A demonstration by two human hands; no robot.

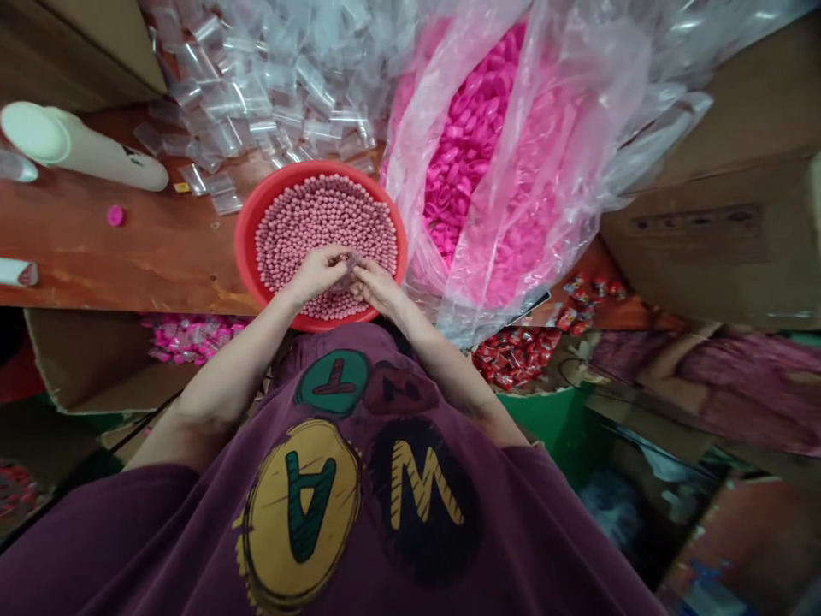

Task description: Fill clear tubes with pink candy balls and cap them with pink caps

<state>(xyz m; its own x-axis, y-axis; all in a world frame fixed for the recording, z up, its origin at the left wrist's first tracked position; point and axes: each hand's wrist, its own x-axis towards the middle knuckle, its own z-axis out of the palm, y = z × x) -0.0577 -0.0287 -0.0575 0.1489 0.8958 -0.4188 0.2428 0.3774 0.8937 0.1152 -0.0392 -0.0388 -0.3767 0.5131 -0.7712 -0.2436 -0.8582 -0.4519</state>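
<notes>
Over a red basin [245,227] filled with small round pink beads [324,210], my two hands meet. Between the fingertips is a small clear plastic tube [351,262], partly hidden by the fingers. My left hand [321,270] pinches it from the left with thumb and forefinger. From the right, my right hand [378,286] has its fingers curled and closed on the same tube. Whether any beads are inside the tube is too small to tell.
Loose clear tubes [256,94] are heaped behind the basin. To the right bulges a plastic bag of bright pink caps [465,162]. A white bottle [96,141] lies at left, near one pink cap [115,216]. Below the table edge sit a carton [83,359] and red wrapped pieces [516,355].
</notes>
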